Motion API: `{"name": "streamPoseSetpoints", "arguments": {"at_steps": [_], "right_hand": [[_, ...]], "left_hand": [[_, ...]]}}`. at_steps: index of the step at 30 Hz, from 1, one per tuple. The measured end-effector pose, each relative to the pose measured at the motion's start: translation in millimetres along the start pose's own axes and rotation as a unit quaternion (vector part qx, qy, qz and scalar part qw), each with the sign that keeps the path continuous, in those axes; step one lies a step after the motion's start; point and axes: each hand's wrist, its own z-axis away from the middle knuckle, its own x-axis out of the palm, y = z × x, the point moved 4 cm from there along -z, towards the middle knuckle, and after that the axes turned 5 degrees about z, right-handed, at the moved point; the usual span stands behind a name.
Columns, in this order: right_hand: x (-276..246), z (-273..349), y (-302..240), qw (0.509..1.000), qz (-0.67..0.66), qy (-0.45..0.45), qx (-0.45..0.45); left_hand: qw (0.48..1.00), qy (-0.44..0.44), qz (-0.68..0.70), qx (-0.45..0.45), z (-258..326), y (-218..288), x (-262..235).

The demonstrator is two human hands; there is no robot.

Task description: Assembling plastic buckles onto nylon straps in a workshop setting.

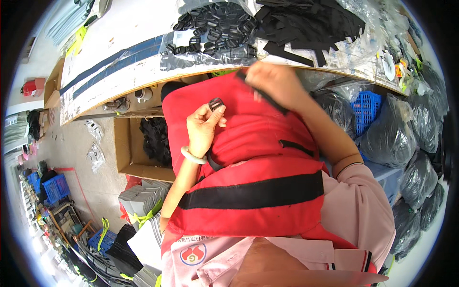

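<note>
Above the red apron (248, 129) over my lap, my left hand (202, 125) pinches a small black plastic buckle (216, 104) between thumb and fingers. My right hand (277, 85), slightly blurred, is closed on a short black webbing strap (273, 101) that hangs down to the right of it. The strap and the buckle are apart. A heap of black buckles (215, 28) lies on clear plastic on the table in front. To its right is a pile of cut black straps (306, 26). Another short black strip (296, 146) lies on the apron.
The white table (114, 79) has its worn edge just beyond my lap. Below it on the left stands a cardboard box (125, 148) with black pieces inside. Stacked grey sheets (138, 198) sit beside my left arm. Black plastic bags (389, 136) and a blue basket (366, 112) crowd the right.
</note>
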Motion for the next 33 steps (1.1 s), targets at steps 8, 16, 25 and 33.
{"name": "streamPoseSetpoints", "arguments": {"at_steps": [8, 16, 25, 33], "right_hand": [[64.3, 6.1, 23.2, 0.981, -0.139, -0.095, 0.092], [73.8, -20.7, 44.2, 0.941, -0.304, -0.065, 0.133], [68.5, -21.7, 39.6, 0.957, -0.205, -0.105, 0.179], [76.7, -28.4, 47.0, 0.926, -0.331, -0.058, 0.171]], "left_hand": [[0.999, -0.004, 0.034, 0.035, -7.6, -2.1, 3.5], [0.95, 0.027, -0.236, 0.205, -19.7, 11.8, 1.5], [0.993, 0.036, 0.11, -0.009, -27.4, -9.4, -12.4], [0.982, 0.033, -0.127, 0.139, -26.1, 0.8, -11.5]]}}
